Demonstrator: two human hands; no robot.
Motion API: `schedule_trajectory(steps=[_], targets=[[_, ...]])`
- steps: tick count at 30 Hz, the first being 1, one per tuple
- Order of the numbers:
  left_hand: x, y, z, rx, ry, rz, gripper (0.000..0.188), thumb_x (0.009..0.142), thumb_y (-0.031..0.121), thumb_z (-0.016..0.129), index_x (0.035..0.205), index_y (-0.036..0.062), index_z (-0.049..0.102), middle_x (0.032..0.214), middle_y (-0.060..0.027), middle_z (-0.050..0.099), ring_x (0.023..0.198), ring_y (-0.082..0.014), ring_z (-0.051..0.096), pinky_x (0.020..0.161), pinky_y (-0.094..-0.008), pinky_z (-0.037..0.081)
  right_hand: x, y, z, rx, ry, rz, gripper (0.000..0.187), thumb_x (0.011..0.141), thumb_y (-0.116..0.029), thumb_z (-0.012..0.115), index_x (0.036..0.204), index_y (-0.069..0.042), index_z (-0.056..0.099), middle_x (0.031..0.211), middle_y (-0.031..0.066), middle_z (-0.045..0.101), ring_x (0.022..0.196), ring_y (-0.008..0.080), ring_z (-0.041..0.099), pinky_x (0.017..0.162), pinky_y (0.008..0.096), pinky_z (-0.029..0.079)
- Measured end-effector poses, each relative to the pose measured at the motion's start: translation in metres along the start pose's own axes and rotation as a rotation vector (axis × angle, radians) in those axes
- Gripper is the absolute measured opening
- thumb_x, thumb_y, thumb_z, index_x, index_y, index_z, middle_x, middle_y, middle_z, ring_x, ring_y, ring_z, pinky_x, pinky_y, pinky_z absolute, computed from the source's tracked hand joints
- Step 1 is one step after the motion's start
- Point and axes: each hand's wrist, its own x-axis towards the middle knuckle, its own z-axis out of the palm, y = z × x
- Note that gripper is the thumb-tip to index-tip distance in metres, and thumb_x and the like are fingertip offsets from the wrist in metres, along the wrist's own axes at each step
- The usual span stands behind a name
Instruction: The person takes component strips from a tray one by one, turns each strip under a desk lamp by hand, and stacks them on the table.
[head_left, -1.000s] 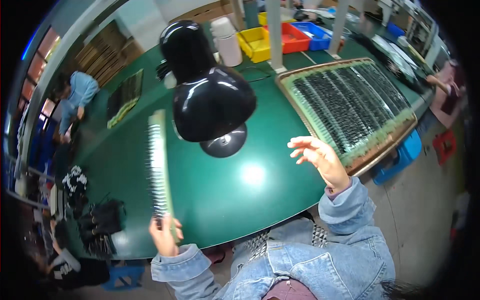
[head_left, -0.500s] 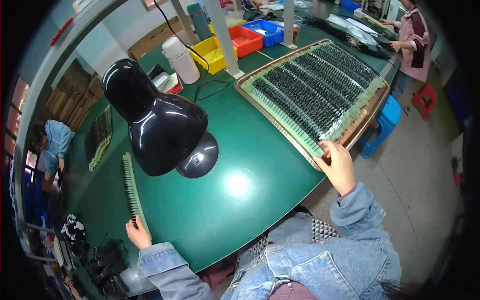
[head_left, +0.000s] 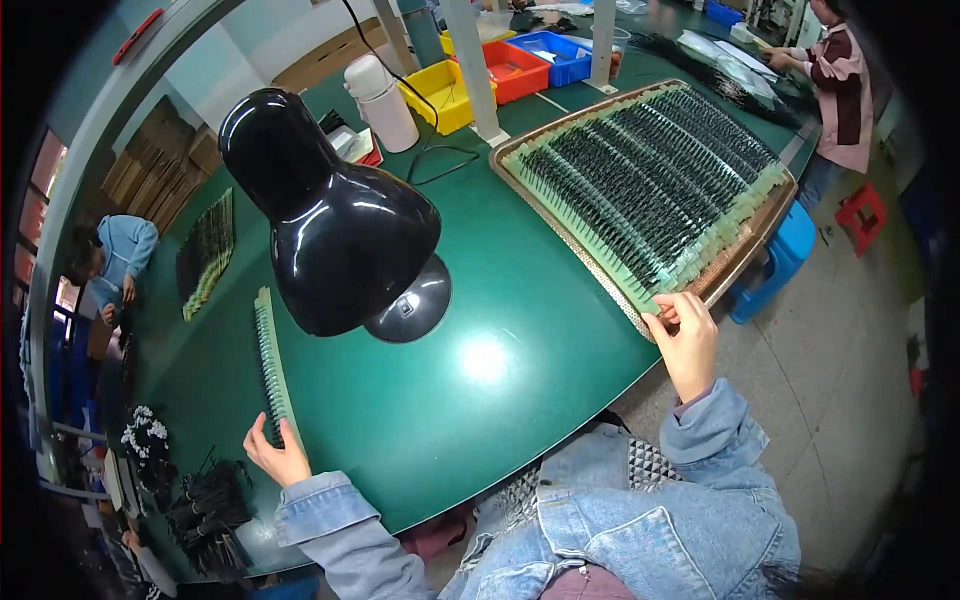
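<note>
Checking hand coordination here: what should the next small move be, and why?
Probably a slight lift by the right hand: its thumb and fingers are at the near end of the edge strip on the tray. The left hand is occupied at a separate strip, away from the tray, so the right seems better placed.

This was a workshop: people (head_left: 843,95) worked around a big green desk (head_left: 440,445) with a black lamp (head_left: 352,250), yellow, red and blue bins (head_left: 514,74), a tray (head_left: 733,258) of bristly strips (head_left: 645,180), and cardboard (head_left: 158,172) stacked behind.

Wears lt-blue denim jkt (head_left: 625,545) w/ mauve top (head_left: 583,584).
</note>
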Motion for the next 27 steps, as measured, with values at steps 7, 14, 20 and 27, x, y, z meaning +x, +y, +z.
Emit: schedule_trajectory(steps=[7,14,20,27], targets=[[-0.019,0.051,-0.004,-0.227,-0.065,0.045,0.024,0.072,0.01,0.057,0.096,0.0061,0.053,0.1,-0.0089,0.044,0.092,-0.0211,0.045,0.072,-0.031,0.037,0.003,-0.004,0.01,0.112,0.014,0.058,0.016,0.064,-0.004,0.063,0.078,-0.001,0.054,0.068,0.0082,0.051,0.06,0.0208,0.05,0.054,0.0285,0.041],[-0.045,0.111,0.01,-0.357,-0.205,0.229,0.018,0.069,0.004,0.057,0.087,0.0044,0.055,0.093,-0.0074,0.051,0.088,-0.0188,0.048,0.071,-0.0287,0.038,0.016,0.0,0.002,0.215,-0.051,0.134,0.016,0.073,-0.01,0.058,0.081,0.004,0.054,0.067,0.005,0.053,0.054,0.0089,0.047,0.05,0.0215,0.037],[-0.059,0.143,0.008,-0.868,-0.694,-0.004,0.017,0.073,0.003,0.054,0.089,-0.0012,0.055,0.082,-0.0094,0.055,0.073,-0.0165,0.054,0.069,-0.0245,0.042,0.023,0.006,-0.026,0.905,-0.11,0.541,0.021,0.077,-0.01,0.054,0.092,0.005,0.051,0.07,-0.0002,0.053,0.055,0.0033,0.044,0.046,0.0169,0.032],[-0.048,0.142,0.008,-1.685,-1.078,-0.517,0.046,0.085,0.031,0.037,0.119,0.0019,0.027,0.093,-0.0208,0.049,0.064,-0.026,0.055,0.05,-0.0296,0.048,0.012,-0.003,-0.026,1.062,-0.642,0.6,0.023,0.068,-0.007,0.056,0.087,0.006,0.053,0.073,0.0034,0.056,0.056,0.0048,0.048,0.047,0.0157,0.036]])
